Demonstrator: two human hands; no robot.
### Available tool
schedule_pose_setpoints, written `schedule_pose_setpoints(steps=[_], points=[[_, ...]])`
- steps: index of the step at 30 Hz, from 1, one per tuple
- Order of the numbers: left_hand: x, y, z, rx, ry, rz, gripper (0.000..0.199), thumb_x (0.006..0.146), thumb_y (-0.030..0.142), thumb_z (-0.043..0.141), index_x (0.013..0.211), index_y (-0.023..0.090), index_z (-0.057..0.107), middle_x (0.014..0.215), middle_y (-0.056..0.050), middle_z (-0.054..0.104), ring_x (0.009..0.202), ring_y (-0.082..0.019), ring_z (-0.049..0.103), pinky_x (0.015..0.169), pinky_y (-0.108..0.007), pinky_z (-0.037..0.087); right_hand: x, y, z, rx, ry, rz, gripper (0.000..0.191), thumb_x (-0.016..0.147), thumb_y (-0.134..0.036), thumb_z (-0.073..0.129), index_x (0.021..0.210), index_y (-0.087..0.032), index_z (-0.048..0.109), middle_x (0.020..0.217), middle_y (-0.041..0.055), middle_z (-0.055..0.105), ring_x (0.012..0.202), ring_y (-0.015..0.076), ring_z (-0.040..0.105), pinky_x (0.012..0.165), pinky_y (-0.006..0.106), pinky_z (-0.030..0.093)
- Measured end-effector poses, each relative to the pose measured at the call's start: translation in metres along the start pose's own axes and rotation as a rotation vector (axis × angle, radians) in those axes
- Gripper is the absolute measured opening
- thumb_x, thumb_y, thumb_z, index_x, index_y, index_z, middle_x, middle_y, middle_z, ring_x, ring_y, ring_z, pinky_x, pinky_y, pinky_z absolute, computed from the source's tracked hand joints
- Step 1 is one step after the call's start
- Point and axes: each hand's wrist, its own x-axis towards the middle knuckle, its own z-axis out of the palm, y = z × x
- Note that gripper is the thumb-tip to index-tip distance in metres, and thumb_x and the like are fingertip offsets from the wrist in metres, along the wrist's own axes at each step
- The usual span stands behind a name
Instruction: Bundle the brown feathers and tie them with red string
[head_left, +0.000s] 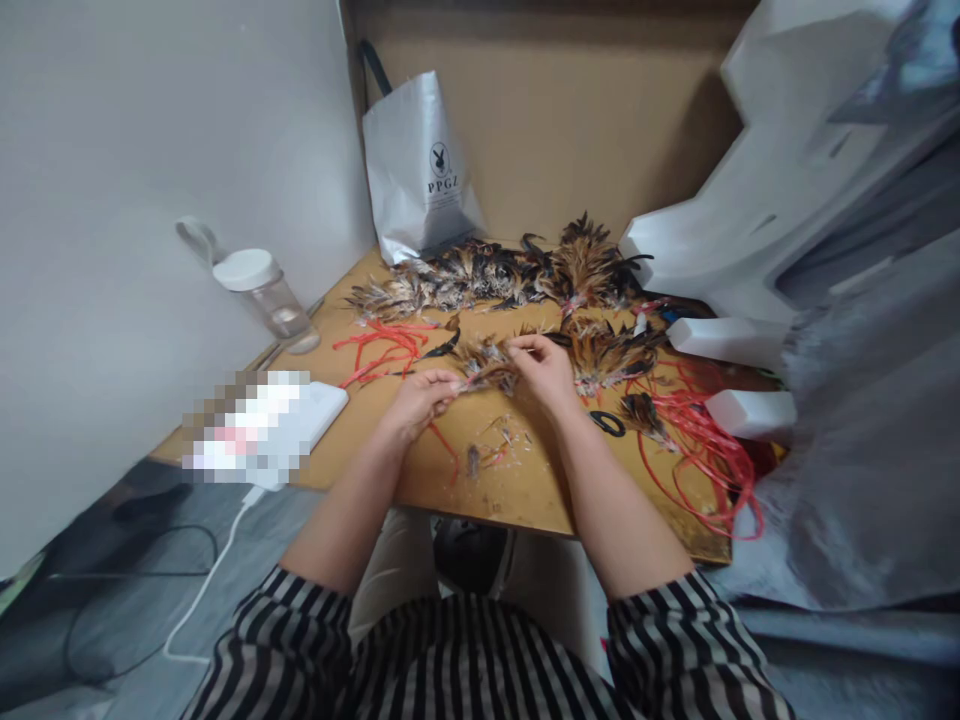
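My left hand (424,400) pinches the tied end of a small bunch of brown feathers (487,365), where a bit of pink-red shows. At the bunch's other side, the fingers of my right hand (544,372) are closed together on a feather, partly hidden by the hand itself. Just beyond my right hand lies a fuller brown and black feather bunch (611,350). Black-handled scissors (607,424) rest to its front. Red plastic strips (382,348) lie left of my hands, and feather scraps (474,460) are scattered on the table below them.
A long pile of feather bunches (480,275) runs along the back of the wooden table (420,490). Behind it stands a silver bag (412,170). A bottle (274,305) and white power bank (326,410) are left; tangled red strips (705,450) and white foam pieces (720,340) right.
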Motion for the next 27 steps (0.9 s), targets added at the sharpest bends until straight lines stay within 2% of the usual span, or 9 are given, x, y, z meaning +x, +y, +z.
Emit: schedule_pose_setpoints(steps=[2, 4, 7, 10, 13, 16, 21, 24, 27], points=[[0.000, 0.005, -0.003, -0.258, -0.054, -0.067, 0.020, 0.059, 0.008, 0.067, 0.075, 0.012, 0.056, 0.058, 0.001, 0.052, 0.044, -0.003, 0.042, 0.039, -0.012, 0.027, 0.003, -0.002, -0.002, 0.224, 0.102, 0.144, 0.023, 0.063, -0.032, 0.062, 0.079, -0.017, 0.060, 0.063, -0.0018, 0.057, 0.052, 0.0088, 0.048, 0.051, 0.022, 0.037], [0.000, 0.008, -0.005, -0.443, -0.086, -0.108, 0.021, 0.060, 0.002, 0.063, 0.076, 0.013, 0.054, 0.060, 0.002, 0.049, 0.047, -0.002, 0.043, 0.039, -0.010, 0.028, 0.002, -0.004, -0.002, 0.384, 0.068, 0.285, 0.025, 0.058, -0.032, 0.067, 0.077, -0.017, 0.060, 0.059, -0.0030, 0.055, 0.048, 0.0075, 0.046, 0.045, 0.020, 0.034], [0.000, 0.009, -0.004, -0.570, -0.138, -0.142, 0.020, 0.064, -0.001, 0.058, 0.077, 0.013, 0.052, 0.061, 0.002, 0.046, 0.048, -0.002, 0.043, 0.039, -0.008, 0.028, -0.005, -0.008, 0.005, 0.469, -0.152, 0.413, 0.029, 0.053, -0.031, 0.072, 0.075, -0.015, 0.061, 0.059, -0.0024, 0.056, 0.046, 0.0062, 0.046, 0.043, 0.019, 0.032], [0.001, 0.007, 0.002, -0.575, -0.188, -0.139, 0.019, 0.065, 0.000, 0.058, 0.079, 0.012, 0.053, 0.063, 0.001, 0.047, 0.049, -0.002, 0.043, 0.040, -0.008, 0.029, -0.013, -0.010, 0.015, 0.509, -0.342, 0.432, 0.026, 0.055, -0.031, 0.073, 0.071, -0.014, 0.060, 0.062, -0.0013, 0.057, 0.047, 0.0052, 0.046, 0.045, 0.019, 0.034], [0.001, 0.006, 0.010, -0.499, -0.222, -0.138, 0.019, 0.063, 0.002, 0.061, 0.078, 0.011, 0.055, 0.063, 0.001, 0.049, 0.050, -0.002, 0.044, 0.041, -0.009, 0.030, -0.017, -0.012, 0.021, 0.541, -0.343, 0.402, 0.026, 0.054, -0.031, 0.073, 0.065, -0.014, 0.058, 0.057, -0.0025, 0.056, 0.046, 0.0047, 0.045, 0.046, 0.019, 0.033], [0.004, 0.008, 0.019, -0.317, -0.199, -0.112, 0.020, 0.061, 0.009, 0.067, 0.078, 0.012, 0.057, 0.062, 0.000, 0.053, 0.050, -0.003, 0.046, 0.044, -0.012, 0.032, -0.015, -0.013, 0.019, 0.531, -0.306, 0.384, 0.027, 0.053, -0.032, 0.073, 0.062, -0.014, 0.055, 0.053, -0.0033, 0.054, 0.045, 0.0051, 0.044, 0.046, 0.019, 0.033], [0.011, 0.020, 0.032, 0.069, -0.137, 0.049, 0.027, 0.060, 0.029, 0.071, 0.080, 0.013, 0.061, 0.069, -0.003, 0.062, 0.057, -0.008, 0.054, 0.050, -0.018, 0.037, -0.009, -0.010, 0.008, 0.381, -0.198, 0.257, 0.025, 0.058, -0.035, 0.068, 0.062, -0.016, 0.053, 0.047, -0.0054, 0.049, 0.042, 0.0059, 0.040, 0.045, 0.020, 0.030], [0.017, 0.025, 0.038, 0.168, -0.160, 0.109, 0.032, 0.056, 0.029, 0.074, 0.080, 0.012, 0.062, 0.069, -0.003, 0.064, 0.056, -0.009, 0.054, 0.052, -0.020, 0.037, -0.006, -0.006, 0.006, 0.297, -0.133, 0.177, 0.023, 0.059, -0.034, 0.066, 0.062, -0.016, 0.052, 0.048, -0.0060, 0.047, 0.042, 0.0058, 0.038, 0.045, 0.020, 0.028], [0.025, 0.022, 0.043, 0.211, -0.164, 0.121, 0.030, 0.054, 0.029, 0.074, 0.074, 0.012, 0.061, 0.060, -0.001, 0.061, 0.047, -0.006, 0.048, 0.048, -0.020, 0.035, -0.005, -0.003, 0.007, 0.267, -0.120, 0.134, 0.020, 0.060, -0.032, 0.064, 0.063, -0.016, 0.053, 0.049, -0.0059, 0.047, 0.043, 0.0058, 0.038, 0.045, 0.020, 0.028]])
